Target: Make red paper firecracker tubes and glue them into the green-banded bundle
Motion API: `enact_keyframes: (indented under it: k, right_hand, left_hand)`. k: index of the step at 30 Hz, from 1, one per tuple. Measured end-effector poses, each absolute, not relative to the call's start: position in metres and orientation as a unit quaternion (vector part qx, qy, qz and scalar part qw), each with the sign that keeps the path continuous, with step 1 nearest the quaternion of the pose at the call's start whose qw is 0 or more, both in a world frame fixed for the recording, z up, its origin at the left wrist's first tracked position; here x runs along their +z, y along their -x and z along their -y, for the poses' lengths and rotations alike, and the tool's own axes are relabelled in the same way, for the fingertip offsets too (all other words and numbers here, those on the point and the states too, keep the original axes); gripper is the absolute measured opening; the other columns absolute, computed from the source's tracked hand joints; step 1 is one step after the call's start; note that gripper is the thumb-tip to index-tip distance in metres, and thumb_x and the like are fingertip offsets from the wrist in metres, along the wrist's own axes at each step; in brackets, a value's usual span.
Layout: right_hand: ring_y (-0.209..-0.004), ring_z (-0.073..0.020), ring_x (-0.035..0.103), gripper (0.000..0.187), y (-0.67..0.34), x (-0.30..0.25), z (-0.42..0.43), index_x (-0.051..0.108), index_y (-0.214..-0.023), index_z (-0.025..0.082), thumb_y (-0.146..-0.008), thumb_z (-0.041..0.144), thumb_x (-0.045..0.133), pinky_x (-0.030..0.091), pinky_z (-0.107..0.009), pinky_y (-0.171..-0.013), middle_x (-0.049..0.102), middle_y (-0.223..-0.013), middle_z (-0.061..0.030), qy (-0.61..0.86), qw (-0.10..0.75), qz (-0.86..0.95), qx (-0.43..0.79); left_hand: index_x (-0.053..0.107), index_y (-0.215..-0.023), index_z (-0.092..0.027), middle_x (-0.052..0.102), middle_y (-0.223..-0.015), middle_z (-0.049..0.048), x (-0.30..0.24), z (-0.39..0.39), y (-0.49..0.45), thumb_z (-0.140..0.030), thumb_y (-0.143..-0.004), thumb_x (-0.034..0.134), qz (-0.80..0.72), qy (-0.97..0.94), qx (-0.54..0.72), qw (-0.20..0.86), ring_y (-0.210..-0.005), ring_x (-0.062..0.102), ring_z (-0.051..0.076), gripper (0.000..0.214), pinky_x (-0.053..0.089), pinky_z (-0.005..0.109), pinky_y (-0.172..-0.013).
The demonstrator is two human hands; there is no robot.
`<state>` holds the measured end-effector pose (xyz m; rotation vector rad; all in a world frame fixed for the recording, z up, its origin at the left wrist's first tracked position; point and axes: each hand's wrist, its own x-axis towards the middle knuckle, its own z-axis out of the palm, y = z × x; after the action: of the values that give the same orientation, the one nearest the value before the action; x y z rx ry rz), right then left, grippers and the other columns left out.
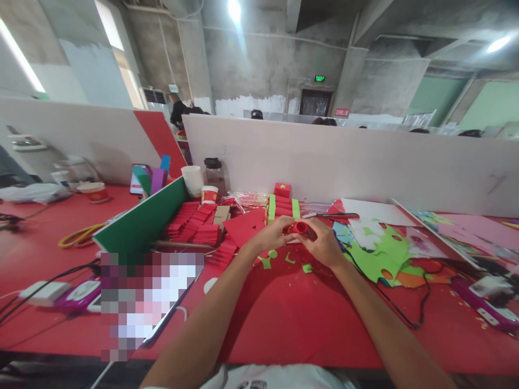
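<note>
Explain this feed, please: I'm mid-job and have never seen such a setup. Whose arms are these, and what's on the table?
There is no machine: the arms belong to a person wearing a camera on the head, so the one picture looks forward and down at the hands. The left hand and right hand meet over a red table and together hold a small red paper roll. Behind it lies a bundle of red rolls bound with green bands. Left of them sit stacks of folded red paper beside a green board; to the right lie green paper cut-outs. A white partition stands at the back.
</note>
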<state>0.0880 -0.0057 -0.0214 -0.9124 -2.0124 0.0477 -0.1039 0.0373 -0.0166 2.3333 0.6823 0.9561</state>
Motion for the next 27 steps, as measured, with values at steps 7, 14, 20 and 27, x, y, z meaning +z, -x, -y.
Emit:
enact_keyframes:
  k: [7,14,20,27]
  right_hand:
    - [-0.099,-0.0253,0.065,0.028,-0.087,-0.024,0.006,0.062,-0.115,0.027,-0.09,0.038,0.063,0.051,-0.04,-0.088,0.069,-0.107,-0.0082,0.324,0.412,0.851,0.024]
    - [-0.099,-0.0247,0.064,0.032,-0.084,-0.023,0.01,0.06,-0.121,0.028,-0.09,0.037,0.063,0.051,-0.039,-0.088,0.068,-0.107,-0.0073,0.303,0.403,0.862,0.044]
    - [-0.078,-0.0198,0.064,0.041,-0.096,-0.015,0.012,0.054,-0.127,0.026,-0.09,0.043,0.06,0.052,-0.032,-0.07,0.067,-0.098,-0.005,0.336,0.466,0.811,0.107]
    - [-0.074,-0.0206,0.064,0.028,-0.143,-0.011,-0.014,0.064,-0.104,0.022,-0.092,0.044,0.052,0.046,-0.03,-0.066,0.069,-0.082,-0.0039,0.509,0.464,0.724,0.02]
  left_hand:
    - [0.065,-0.114,-0.019,0.067,-0.113,0.0112,-0.018,-0.034,0.102,-0.031,-0.076,0.07,-0.226,-0.863,0.355,0.28,-0.104,0.06,0.024,0.04,0.047,0.035,-0.093]
    - [0.069,-0.101,-0.017,0.07,-0.096,0.0077,-0.016,-0.032,0.101,-0.014,-0.069,0.063,-0.227,-0.87,0.337,0.279,-0.088,0.063,0.021,0.033,0.05,0.031,-0.082]
    - [0.069,-0.102,-0.018,0.071,-0.098,0.0059,-0.013,-0.031,0.104,-0.011,-0.075,0.056,-0.255,-0.861,0.357,0.259,-0.09,0.064,0.02,0.032,0.05,0.032,-0.084]
    - [0.067,-0.11,-0.021,0.07,-0.108,0.0067,-0.016,-0.036,0.107,-0.011,-0.08,0.054,-0.226,-0.847,0.427,0.221,-0.1,0.064,0.019,0.034,0.048,0.032,-0.092]
